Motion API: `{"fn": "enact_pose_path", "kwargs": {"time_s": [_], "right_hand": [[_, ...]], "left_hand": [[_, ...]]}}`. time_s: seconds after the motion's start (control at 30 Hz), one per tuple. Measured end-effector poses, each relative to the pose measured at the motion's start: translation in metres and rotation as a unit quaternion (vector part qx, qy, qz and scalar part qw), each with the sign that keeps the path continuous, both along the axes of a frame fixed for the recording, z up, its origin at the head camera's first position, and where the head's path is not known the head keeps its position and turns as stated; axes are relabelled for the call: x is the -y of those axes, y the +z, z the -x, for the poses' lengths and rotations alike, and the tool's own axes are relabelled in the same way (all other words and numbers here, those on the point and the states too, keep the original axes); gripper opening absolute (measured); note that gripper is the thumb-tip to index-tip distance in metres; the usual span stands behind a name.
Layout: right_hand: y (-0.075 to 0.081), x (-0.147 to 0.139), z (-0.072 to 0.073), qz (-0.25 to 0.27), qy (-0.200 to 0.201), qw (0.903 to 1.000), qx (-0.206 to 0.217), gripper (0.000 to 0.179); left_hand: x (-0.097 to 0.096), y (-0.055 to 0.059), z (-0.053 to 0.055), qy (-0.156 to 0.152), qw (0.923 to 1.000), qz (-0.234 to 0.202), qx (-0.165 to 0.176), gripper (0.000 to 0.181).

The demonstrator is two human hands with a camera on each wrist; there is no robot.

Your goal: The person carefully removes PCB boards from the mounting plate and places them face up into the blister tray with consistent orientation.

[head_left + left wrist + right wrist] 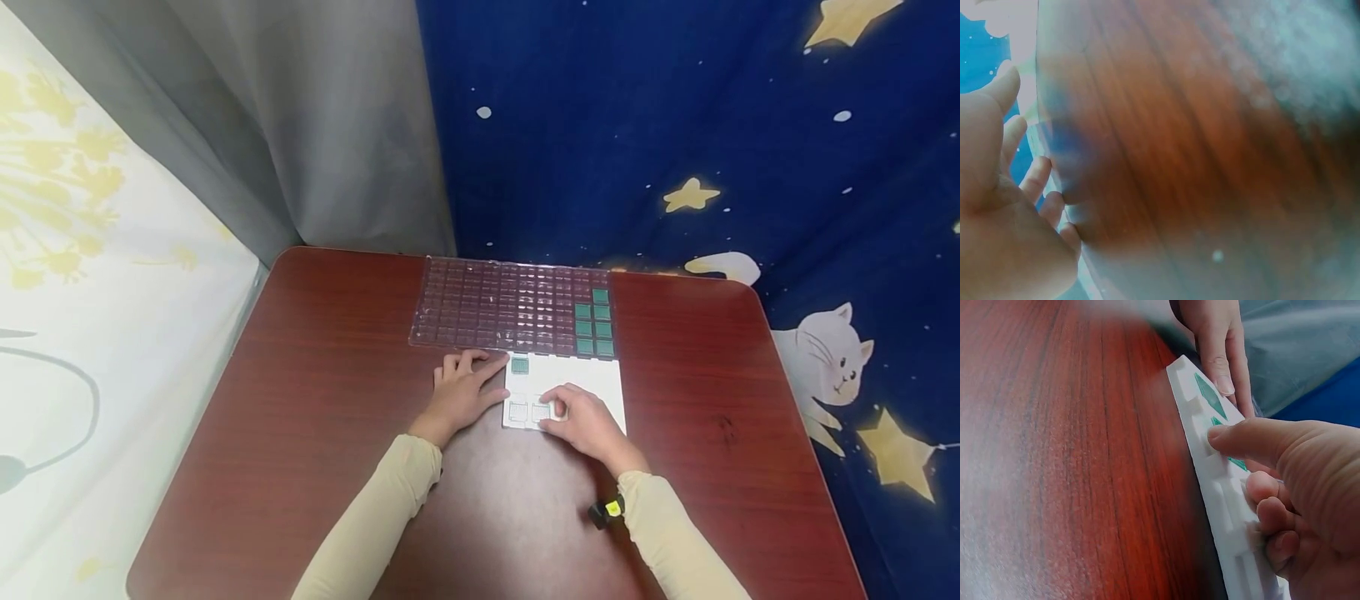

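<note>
Count: one clear compartment tray (pixel 480 304), one white tray (pixel 570 375), ten green square chips (pixel 602 312).
Seven chips in the clear tray, three on the white; one left hand (pixel 459 398), one right hand (pixel 587 422).

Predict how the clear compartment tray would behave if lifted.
The clear tray is probably light and flexible, since it looks thin and transparent. It may dip at its right end, where its green squares sit. Its glossy highlights suggest it could be slippery.
</note>
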State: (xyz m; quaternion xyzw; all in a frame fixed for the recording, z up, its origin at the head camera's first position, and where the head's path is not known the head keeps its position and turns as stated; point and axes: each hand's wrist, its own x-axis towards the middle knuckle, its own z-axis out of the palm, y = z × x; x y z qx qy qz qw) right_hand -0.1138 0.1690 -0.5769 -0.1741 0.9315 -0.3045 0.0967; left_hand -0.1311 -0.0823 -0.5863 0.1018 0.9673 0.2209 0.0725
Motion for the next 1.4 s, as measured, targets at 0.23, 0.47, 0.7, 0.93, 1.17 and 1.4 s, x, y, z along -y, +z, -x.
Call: {"fn": "enact_pose_path", "kwargs": {"time_s": [0.23, 0.47, 0.7, 0.93, 1.17, 1.4], "right_hand": [[-0.0018, 0.0003, 0.0005, -0.004, -0.005, 0.9999, -0.010, 0.031], [-0.0031, 0.0008, -0.0014, -0.006, -0.005, 0.9998, -0.018, 0.032], [-0.0039, 0.0002, -0.0021, 0.001, 0.002, 0.9996, -0.030, 0.032], [-0.0042, -0.0011, -0.0029, 0.005, 0.002, 0.9995, -0.030, 0.030], [-0.0015, -0.0024, -0.0022, 0.008, 0.006, 0.9997, -0.022, 0.029], [0.0009, -0.0035, -0.0016, 0.039, 0.007, 0.9992, -0.002, 0.029]], "left_hand": [[-0.0004, -0.0004, 0.0014, 0.001, 1.0000, -0.002, -0.002, 0.061], [-0.0005, -0.0003, -0.0002, 0.003, 1.0000, -0.001, 0.000, 0.061], [-0.0005, -0.0004, 0.0002, 0.003, 1.0000, -0.002, 0.001, 0.062], [-0.0008, -0.0003, 0.0000, 0.003, 1.0000, -0.005, 0.000, 0.062], [-0.0011, 0.0016, -0.0009, 0.004, 1.0000, -0.005, -0.004, 0.062], [-0.0016, 0.0021, -0.0020, 0.003, 1.0000, -0.003, 0.001, 0.062]]}}
